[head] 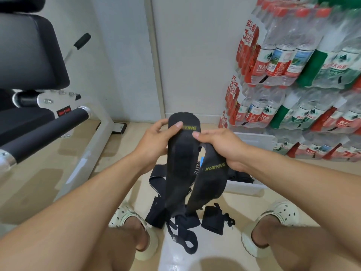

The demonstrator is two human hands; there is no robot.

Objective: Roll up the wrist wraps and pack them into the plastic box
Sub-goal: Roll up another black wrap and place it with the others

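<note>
A black wrist wrap with yellow lettering hangs unrolled, folded over at its top end. A second black wrap hangs beside it. One rolled wrap lies on the floor. The plastic box sits behind, holding dark fabric.

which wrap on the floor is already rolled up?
The small black rolled wrap by the right foot's white clog. It's a compact bundle; the other straps on the floor lie loose, and both hands hold unrolled ones.
</note>
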